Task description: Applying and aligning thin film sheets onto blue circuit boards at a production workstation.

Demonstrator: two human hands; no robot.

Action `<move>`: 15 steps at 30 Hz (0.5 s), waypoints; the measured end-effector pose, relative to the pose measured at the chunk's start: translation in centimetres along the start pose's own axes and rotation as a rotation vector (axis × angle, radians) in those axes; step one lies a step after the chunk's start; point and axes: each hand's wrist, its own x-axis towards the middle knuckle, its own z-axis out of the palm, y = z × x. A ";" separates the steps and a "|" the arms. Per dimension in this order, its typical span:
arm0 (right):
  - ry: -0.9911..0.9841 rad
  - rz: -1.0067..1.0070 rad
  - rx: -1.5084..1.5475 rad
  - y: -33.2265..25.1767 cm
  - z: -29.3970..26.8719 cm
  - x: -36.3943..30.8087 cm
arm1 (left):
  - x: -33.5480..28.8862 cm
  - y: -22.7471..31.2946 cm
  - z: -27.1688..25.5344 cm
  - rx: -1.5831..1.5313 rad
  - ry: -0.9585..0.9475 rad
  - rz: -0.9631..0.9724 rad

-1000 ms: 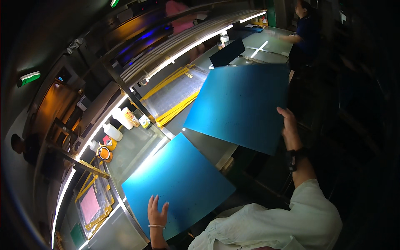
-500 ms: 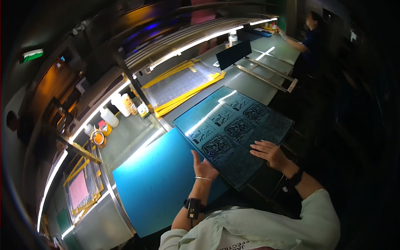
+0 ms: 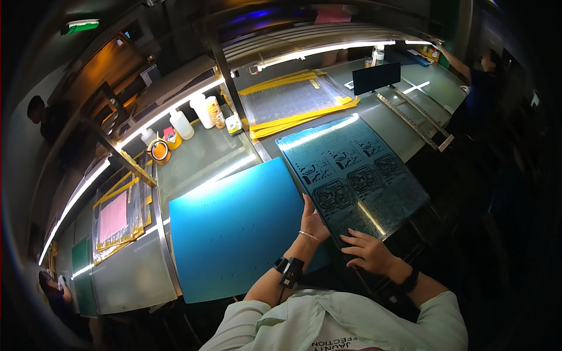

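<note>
A dark teal circuit board panel (image 3: 351,153) with black track patterns is tilted in front of me over the table's near edge. My left hand (image 3: 314,223) grips its left edge near the close corner, thumb up along the side and fingers hidden beneath. At the panel's near edge, my right hand (image 3: 370,254) has its fingers spread and slightly bent, the tips at or close to that edge; whether they touch cannot be told. Left of the panel, a large bright blue sheet (image 3: 234,234) lies on the light table, partly under my left forearm.
Yellow-edged clear film sheets (image 3: 293,102) lie behind the panel. White bottles (image 3: 181,124) and an orange tape roll (image 3: 158,151) stand at the back left. A metal rack (image 3: 410,114) with an upright dark board (image 3: 376,78) is at right. Other people (image 3: 486,88) are farther off.
My right hand has slid from the panel's face toward its near edge. The view has swung, so the table and panel appear shifted right; the left hand keeps its hold.
</note>
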 end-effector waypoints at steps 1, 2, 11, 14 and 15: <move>-0.005 0.001 0.000 0.3 0.1 -0.1 | 0.1 -0.2 0.0 0.004 0.018 0.004; 0.038 -0.039 -0.020 0.7 0.4 -0.3 | 0.1 -0.3 0.1 -0.001 0.018 0.004; 0.643 0.286 -0.238 4.6 -13.0 4.1 | 3.1 -0.8 -2.8 0.295 0.437 -0.067; 0.540 0.413 -0.205 4.4 -16.6 6.4 | 6.0 -1.2 -8.0 0.454 0.702 -0.025; 0.564 0.510 -0.169 4.2 -18.1 6.1 | 5.9 -2.5 -5.3 0.521 0.789 -0.013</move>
